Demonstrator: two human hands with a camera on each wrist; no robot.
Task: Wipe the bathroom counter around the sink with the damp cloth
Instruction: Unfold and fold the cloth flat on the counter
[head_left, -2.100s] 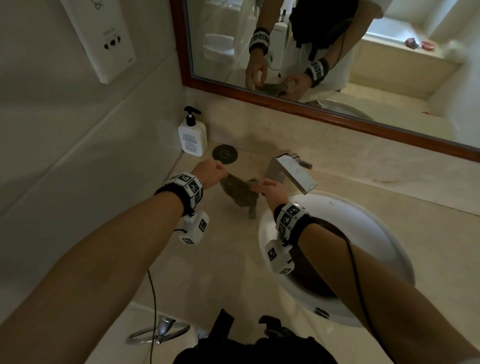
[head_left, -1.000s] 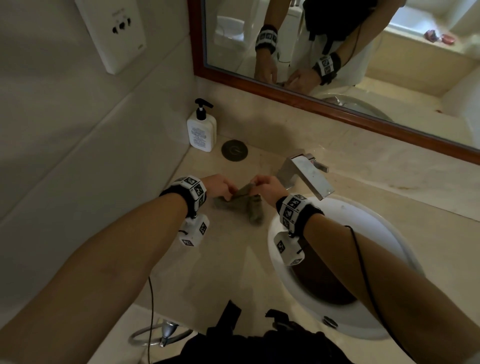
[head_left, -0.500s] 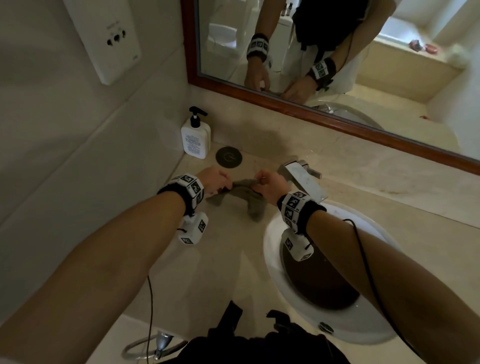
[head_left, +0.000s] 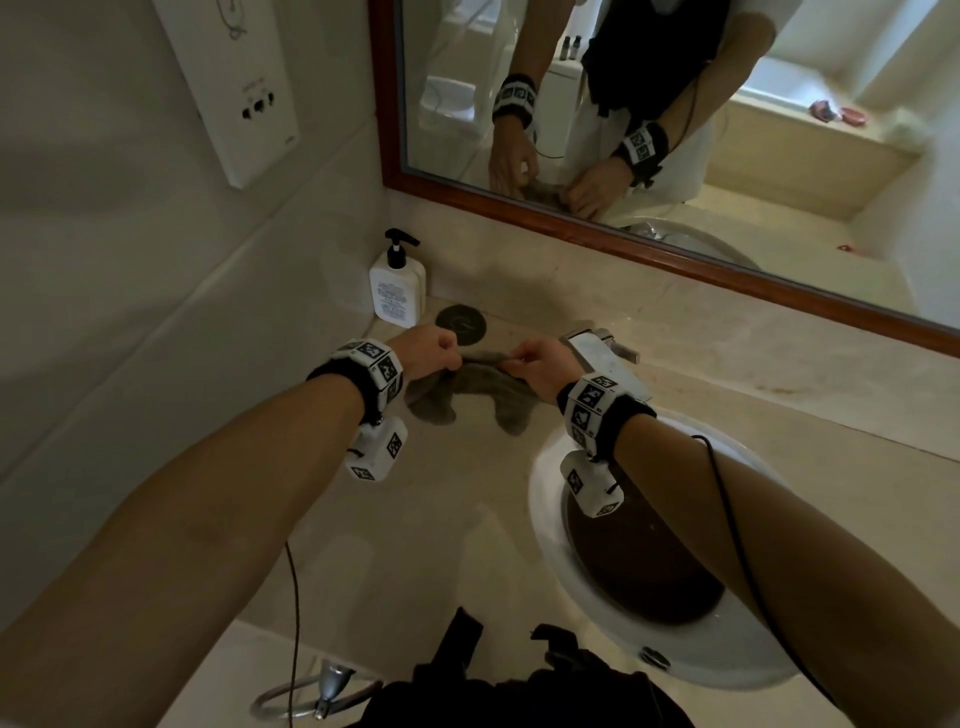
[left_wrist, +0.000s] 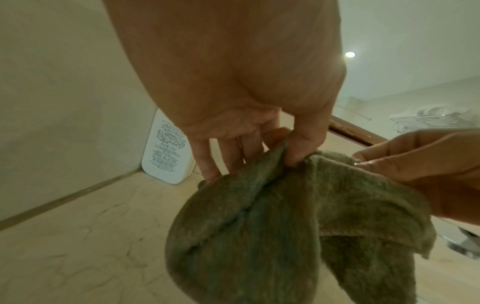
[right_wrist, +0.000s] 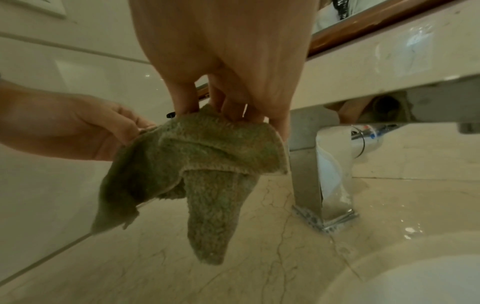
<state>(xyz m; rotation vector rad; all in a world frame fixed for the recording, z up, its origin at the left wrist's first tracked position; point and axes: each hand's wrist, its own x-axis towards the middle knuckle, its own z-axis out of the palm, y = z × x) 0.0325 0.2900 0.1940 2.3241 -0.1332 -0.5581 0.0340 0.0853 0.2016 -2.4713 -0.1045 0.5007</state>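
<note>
A grey-green terry cloth hangs between both hands above the beige marble counter, left of the round white sink. My left hand pinches its upper left edge between thumb and fingers. My right hand pinches the upper right edge, fingertips curled into the fabric. The cloth sags in two lobes, its lower corners off the counter. In the left wrist view the cloth fills the lower half.
A chrome square faucet stands just right of my right hand, its base on the counter. A white pump bottle and a dark round disc sit at the back left. The mirror frame runs behind.
The cloth went from dangling bunched to being stretched wider between both hands. The hands shifted slightly nearer, then spread apart along its top edge.
</note>
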